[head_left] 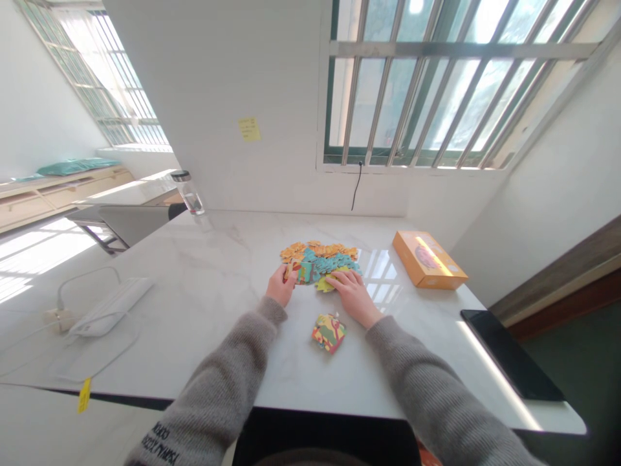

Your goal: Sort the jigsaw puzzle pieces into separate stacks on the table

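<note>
Black sleeve lettering (159, 445), hands (354, 296) on pieces (334, 261)

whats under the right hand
Yellow-green pieces show beside the fingertips of the right hand; whatever lies directly beneath its fingers and palm is covered, so I can't tell.

Piled pieces (334, 262): orange, blue, yellow-green. Separate pieces (328, 334): red, yellow, green, blotched. Bench (204, 285): white, grey-veined. Box (429, 260): mainly orange.
</note>
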A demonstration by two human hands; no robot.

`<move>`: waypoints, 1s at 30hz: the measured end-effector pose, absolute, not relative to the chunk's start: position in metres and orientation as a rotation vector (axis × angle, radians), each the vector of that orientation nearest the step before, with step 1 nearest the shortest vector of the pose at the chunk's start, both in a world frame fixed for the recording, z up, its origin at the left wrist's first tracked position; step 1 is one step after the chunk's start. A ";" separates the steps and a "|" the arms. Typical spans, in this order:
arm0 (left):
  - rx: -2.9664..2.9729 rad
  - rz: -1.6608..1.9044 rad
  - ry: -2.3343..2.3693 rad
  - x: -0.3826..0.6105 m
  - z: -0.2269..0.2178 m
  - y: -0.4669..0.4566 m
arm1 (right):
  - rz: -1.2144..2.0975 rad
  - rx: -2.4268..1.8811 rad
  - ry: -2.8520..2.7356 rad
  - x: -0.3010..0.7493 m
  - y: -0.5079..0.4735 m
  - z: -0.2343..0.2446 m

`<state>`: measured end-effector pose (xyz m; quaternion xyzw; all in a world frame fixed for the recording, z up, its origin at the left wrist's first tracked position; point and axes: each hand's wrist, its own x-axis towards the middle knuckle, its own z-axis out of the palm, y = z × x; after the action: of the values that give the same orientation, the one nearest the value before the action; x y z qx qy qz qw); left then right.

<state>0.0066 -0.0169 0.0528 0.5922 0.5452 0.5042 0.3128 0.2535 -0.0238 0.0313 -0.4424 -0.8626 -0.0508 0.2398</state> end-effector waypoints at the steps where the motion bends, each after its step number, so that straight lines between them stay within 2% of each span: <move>1: 1.508 1.321 1.346 0.005 0.055 -0.018 | -0.147 -1.238 -2.372 0.253 -0.025 0.031; 6: 1.480 1.006 0.879 0.011 0.060 -0.038 | -0.124 -1.302 -2.389 0.250 -0.030 0.032; 9: 1.618 0.849 0.764 0.018 0.060 -0.050 | -0.116 -1.310 -2.358 0.251 -0.031 0.031; 15: 1.960 0.661 0.840 0.022 0.055 -0.057 | -0.101 -1.308 -2.308 0.253 -0.031 0.032; 26: 2.385 0.780 0.946 0.034 0.047 -0.066 | -0.108 -1.336 -2.304 0.260 -0.028 0.027; 30: 2.537 0.644 1.088 0.048 0.044 -0.086 | -0.094 -1.345 -2.294 0.262 -0.026 0.026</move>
<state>0.0479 -0.0864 0.0437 0.8845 0.3793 0.2246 0.1527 0.2622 -0.0261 0.0258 -0.4909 -0.8374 -0.0343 0.2379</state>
